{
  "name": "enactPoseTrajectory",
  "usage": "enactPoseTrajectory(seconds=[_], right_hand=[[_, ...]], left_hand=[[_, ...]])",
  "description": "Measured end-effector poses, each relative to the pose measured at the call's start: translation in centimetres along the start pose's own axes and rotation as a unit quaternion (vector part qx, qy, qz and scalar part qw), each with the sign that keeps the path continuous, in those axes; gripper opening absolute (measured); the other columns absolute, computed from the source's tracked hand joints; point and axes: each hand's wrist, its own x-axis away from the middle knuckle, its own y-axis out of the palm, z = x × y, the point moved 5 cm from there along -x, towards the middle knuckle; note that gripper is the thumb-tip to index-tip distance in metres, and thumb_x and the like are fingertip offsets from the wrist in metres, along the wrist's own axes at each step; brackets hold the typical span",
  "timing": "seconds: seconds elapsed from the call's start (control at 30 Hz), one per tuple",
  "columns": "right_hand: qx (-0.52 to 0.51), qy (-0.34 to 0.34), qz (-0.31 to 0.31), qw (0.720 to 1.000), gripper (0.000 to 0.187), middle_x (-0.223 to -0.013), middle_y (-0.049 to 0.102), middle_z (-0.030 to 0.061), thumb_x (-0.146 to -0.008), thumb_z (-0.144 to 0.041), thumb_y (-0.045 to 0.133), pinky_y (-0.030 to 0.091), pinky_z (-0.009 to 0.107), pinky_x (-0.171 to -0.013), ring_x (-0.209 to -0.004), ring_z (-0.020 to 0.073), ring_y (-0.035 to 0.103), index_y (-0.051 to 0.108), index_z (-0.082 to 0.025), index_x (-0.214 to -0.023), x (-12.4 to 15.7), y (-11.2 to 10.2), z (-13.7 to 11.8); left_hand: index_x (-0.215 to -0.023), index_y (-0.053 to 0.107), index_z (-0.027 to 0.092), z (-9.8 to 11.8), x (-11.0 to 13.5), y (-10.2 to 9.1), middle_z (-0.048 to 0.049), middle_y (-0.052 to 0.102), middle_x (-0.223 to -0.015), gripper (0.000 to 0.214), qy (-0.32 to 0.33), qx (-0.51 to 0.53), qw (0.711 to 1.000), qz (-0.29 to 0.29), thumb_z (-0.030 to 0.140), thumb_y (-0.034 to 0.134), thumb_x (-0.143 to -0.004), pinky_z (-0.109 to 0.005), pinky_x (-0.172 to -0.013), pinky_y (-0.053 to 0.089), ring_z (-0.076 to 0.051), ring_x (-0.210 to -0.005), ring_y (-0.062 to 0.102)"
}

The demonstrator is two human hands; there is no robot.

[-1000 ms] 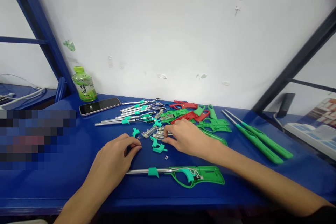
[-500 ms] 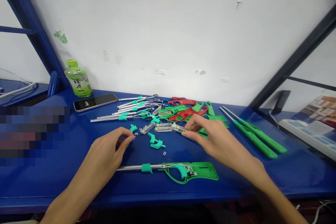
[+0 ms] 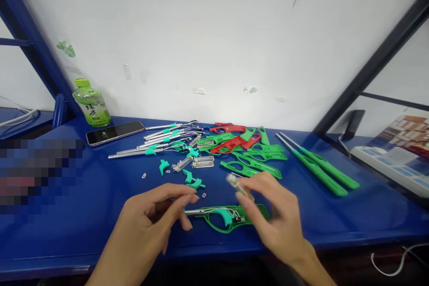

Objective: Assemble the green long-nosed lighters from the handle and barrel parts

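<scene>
My right hand (image 3: pixel 273 219) pinches a small clear, silvery cylinder part (image 3: pixel 238 186) and holds it just above a green lighter shell (image 3: pixel 224 217) that lies on the blue table (image 3: pixel 83 214). The shell carries a teal trigger and a metal tube pointing left. My left hand (image 3: pixel 150 223) hovers over that tube with fingers loosely curled, thumb and forefinger close together; I cannot make out anything in them.
Behind the hands lie loose teal triggers (image 3: pixel 192 181), clear parts (image 3: pixel 202 161), metal tubes (image 3: pixel 147 149), green and red shells (image 3: pixel 234 145) and two long green lighters (image 3: pixel 318 167). A phone (image 3: pixel 114 132) and a green bottle (image 3: pixel 90 103) stand at the back left.
My right hand lifted a clear part from the pile and carried it toward me, over the green shell. My left hand moved right, onto the metal tube.
</scene>
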Motion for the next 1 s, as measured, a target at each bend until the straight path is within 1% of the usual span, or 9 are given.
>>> enactPoseTrajectory(seconds=[0.1, 0.17, 0.23, 0.33, 0.43, 0.6, 0.77, 0.9, 1.0], right_hand=[[0.008, -0.097, -0.028, 0.995, 0.025, -0.091, 0.079, 0.0047, -0.099, -0.012, 0.075, 0.054, 0.042, -0.078, -0.079, 0.0214, 0.069, 0.077, -0.021, -0.123, 0.5, 0.5, -1.8], [0.015, -0.13, -0.052, 0.99, 0.023, -0.09, 0.078, 0.0053, -0.099, -0.012, 0.076, 0.054, 0.042, -0.08, -0.08, 0.021, 0.069, 0.078, -0.018, -0.122, 0.7, 0.8, -2.2], [0.024, -0.145, -0.075, 0.986, 0.02, -0.089, 0.077, 0.0048, -0.101, -0.014, 0.076, 0.054, 0.042, -0.081, -0.081, 0.0203, 0.069, 0.079, -0.016, -0.12, 0.8, 1.2, -2.2], [0.029, -0.152, -0.089, 0.984, 0.019, -0.09, 0.077, 0.0047, -0.103, -0.016, 0.074, 0.054, 0.041, -0.083, -0.082, 0.0198, 0.069, 0.08, -0.015, -0.121, 0.8, 1.4, -2.2], [0.025, -0.143, -0.091, 0.985, 0.018, -0.09, 0.077, 0.0046, -0.103, -0.016, 0.075, 0.053, 0.04, -0.081, -0.083, 0.0197, 0.068, 0.081, -0.016, -0.12, 0.8, 1.4, -2.1], [0.026, -0.139, -0.09, 0.986, 0.018, -0.09, 0.077, 0.0042, -0.105, -0.016, 0.074, 0.051, 0.039, -0.08, -0.083, 0.0195, 0.068, 0.08, -0.016, -0.121, 0.9, 1.4, -1.9], [0.028, -0.149, -0.075, 0.986, 0.018, -0.092, 0.077, 0.0046, -0.106, -0.014, 0.072, 0.049, 0.039, -0.079, -0.083, 0.0188, 0.068, 0.08, -0.015, -0.123, 1.0, 1.4, -1.8], [0.025, -0.141, -0.079, 0.987, 0.02, -0.094, 0.077, 0.0054, -0.106, -0.013, 0.072, 0.048, 0.039, -0.079, -0.084, 0.0196, 0.067, 0.08, -0.015, -0.124, 1.0, 1.4, -1.7], [0.019, -0.138, -0.079, 0.987, 0.021, -0.095, 0.077, 0.0059, -0.104, -0.011, 0.073, 0.048, 0.039, -0.08, -0.085, 0.0198, 0.066, 0.08, -0.014, -0.124, 1.1, 1.4, -1.6]], left_hand=[[-0.098, 0.085, 0.022, 0.0, 0.1, 0.6, -0.0028, 0.076, -0.063, 0.047, -0.04, 0.042, 0.998, -0.029, 0.067, 0.074, -0.093, -0.022, -0.031, 0.04, -0.013, -0.036, 0.053], [-0.097, 0.084, 0.022, 0.2, 0.2, 0.8, -0.0031, 0.076, -0.063, 0.047, -0.046, 0.056, 0.997, -0.036, 0.068, 0.076, -0.091, -0.021, -0.031, 0.039, -0.013, -0.036, 0.053], [-0.097, 0.084, 0.022, 0.4, 0.3, 0.8, -0.0022, 0.075, -0.064, 0.046, -0.038, 0.062, 0.997, -0.035, 0.067, 0.077, -0.091, -0.021, -0.032, 0.041, -0.012, -0.037, 0.053], [-0.099, 0.083, 0.024, 0.5, 0.6, 0.9, 0.0003, 0.072, -0.062, 0.043, -0.031, 0.059, 0.997, -0.033, 0.066, 0.076, -0.091, -0.02, -0.035, 0.043, -0.011, -0.038, 0.053], [-0.101, 0.084, 0.025, 0.3, 0.9, 1.1, 0.0022, 0.068, -0.057, 0.041, -0.047, 0.047, 0.997, -0.051, 0.064, 0.075, -0.094, -0.02, -0.036, 0.041, -0.011, -0.038, 0.052], [-0.102, 0.086, 0.024, 0.6, 1.1, 1.3, 0.002, 0.065, -0.052, 0.041, -0.058, 0.038, 0.996, -0.06, 0.063, 0.077, -0.092, -0.021, -0.037, 0.037, -0.012, -0.039, 0.05], [-0.097, 0.085, 0.021, 1.1, 1.1, 1.1, 0.0008, 0.065, -0.053, 0.041, -0.071, 0.058, 0.995, -0.048, 0.061, 0.079, -0.091, -0.02, -0.038, 0.032, -0.01, -0.04, 0.045], [-0.094, 0.084, 0.021, 0.9, 1.1, 1.6, 0.0016, 0.063, -0.055, 0.044, -0.094, 0.085, 0.989, -0.081, 0.065, 0.08, -0.088, -0.02, -0.038, 0.03, -0.009, -0.039, 0.041], [-0.095, 0.084, 0.021, 0.5, 1.0, 1.8, 0.0033, 0.06, -0.053, 0.044, -0.103, 0.098, 0.987, -0.08, 0.065, 0.079, -0.089, -0.019, -0.038, 0.029, -0.008, -0.038, 0.038]])
